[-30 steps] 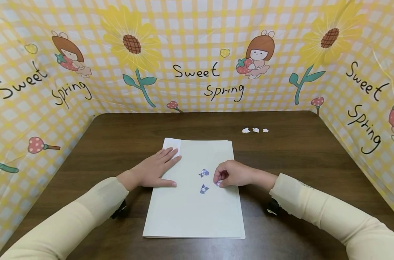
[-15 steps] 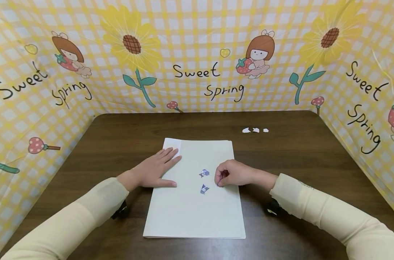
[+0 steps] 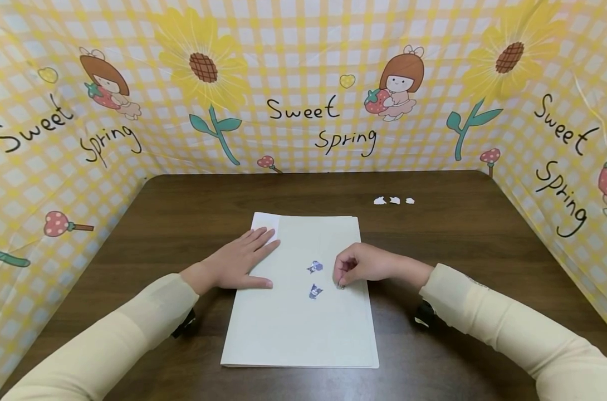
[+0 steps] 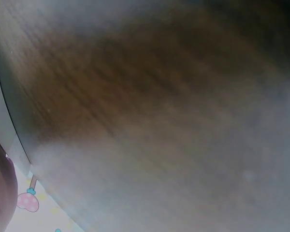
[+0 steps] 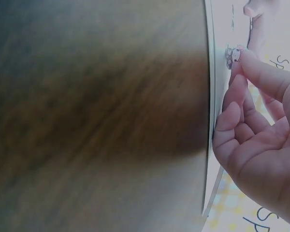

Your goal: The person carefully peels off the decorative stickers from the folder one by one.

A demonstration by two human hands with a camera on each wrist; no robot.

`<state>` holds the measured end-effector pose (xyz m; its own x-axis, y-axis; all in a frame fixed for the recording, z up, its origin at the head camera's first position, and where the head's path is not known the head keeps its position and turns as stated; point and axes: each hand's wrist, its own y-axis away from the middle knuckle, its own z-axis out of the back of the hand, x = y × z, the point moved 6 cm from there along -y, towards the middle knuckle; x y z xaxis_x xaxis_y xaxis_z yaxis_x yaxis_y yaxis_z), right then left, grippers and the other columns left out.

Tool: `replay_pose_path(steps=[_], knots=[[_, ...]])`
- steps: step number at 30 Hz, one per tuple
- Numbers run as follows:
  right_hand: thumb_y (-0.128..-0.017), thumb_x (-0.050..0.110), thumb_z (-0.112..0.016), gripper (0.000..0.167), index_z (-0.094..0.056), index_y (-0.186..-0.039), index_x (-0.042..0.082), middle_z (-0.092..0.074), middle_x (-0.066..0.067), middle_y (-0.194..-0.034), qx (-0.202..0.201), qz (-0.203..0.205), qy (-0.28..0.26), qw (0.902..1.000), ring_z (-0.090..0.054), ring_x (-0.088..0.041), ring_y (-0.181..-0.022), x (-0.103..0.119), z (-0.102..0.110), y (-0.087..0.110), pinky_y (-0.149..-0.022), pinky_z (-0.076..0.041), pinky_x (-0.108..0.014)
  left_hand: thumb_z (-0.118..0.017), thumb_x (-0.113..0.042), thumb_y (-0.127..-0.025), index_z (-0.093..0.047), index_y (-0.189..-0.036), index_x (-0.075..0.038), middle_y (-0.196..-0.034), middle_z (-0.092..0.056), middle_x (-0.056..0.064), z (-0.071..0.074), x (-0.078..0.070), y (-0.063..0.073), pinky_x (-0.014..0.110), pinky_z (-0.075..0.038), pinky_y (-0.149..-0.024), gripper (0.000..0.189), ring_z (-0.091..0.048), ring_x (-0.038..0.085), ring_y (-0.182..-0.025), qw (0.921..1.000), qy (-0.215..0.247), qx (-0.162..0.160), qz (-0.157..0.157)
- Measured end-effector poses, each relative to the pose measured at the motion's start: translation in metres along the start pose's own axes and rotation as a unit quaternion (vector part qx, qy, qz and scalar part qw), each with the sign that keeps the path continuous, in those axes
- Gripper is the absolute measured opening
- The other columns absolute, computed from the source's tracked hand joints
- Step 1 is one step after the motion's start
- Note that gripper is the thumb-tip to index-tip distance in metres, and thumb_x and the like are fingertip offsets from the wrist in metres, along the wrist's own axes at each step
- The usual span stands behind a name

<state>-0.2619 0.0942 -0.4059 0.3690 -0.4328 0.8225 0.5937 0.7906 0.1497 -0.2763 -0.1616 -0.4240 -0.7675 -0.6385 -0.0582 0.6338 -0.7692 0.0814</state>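
Observation:
A large white paper booklet lies on the brown table. My left hand rests flat on its left side with fingers spread, over the lower part of a small white sheet at the upper left corner. Two small purple cartoon stickers, an upper sticker and a lower sticker, lie on the page. To their right my right hand pinches a third cartoon sticker between thumb and index finger, close over the page. In the head view the fingertips mostly hide that sticker.
Three torn white paper scraps lie in a row at the back right of the table. A yellow checked cloth with printed flowers and figures hangs behind and along both sides.
My right hand has shifted slightly right, and the sticker at its fingertips now shows less and looks tilted up. The left hand stays in place.

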Motion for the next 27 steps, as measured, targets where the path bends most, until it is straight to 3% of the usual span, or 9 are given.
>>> replay_pose_path(steps=[13, 27], knots=[[-0.083, 0.000, -0.075, 0.004, -0.073, -0.086, 0.002, -0.068, -0.001, -0.077, -0.022, -0.013, -0.068, 0.9973, -0.056, -0.013, -0.072, -0.014, 0.009, 0.004, -0.066, -0.047, -0.023, -0.039, -0.076, -0.088, -0.021, -0.156, -0.009, -0.160, -0.011, 0.017, -0.001, 0.001, 0.000, 0.049, -0.011, -0.115, 0.097, -0.006, 0.033, -0.147, 1.0000, -0.002, -0.006, -0.004], [-0.082, 0.000, -0.076, 0.006, -0.071, -0.086, 0.001, -0.068, -0.004, -0.079, -0.076, -0.043, -0.089, 0.9922, -0.058, -0.016, -0.074, -0.020, 0.026, 0.010, -0.067, -0.049, -0.024, -0.037, -0.077, -0.087, -0.020, -0.156, -0.010, -0.161, -0.009, 0.015, -0.002, 0.001, 0.000, 0.046, -0.009, -0.116, 0.098, -0.004, 0.031, -0.147, 1.0000, -0.006, 0.002, 0.001]])
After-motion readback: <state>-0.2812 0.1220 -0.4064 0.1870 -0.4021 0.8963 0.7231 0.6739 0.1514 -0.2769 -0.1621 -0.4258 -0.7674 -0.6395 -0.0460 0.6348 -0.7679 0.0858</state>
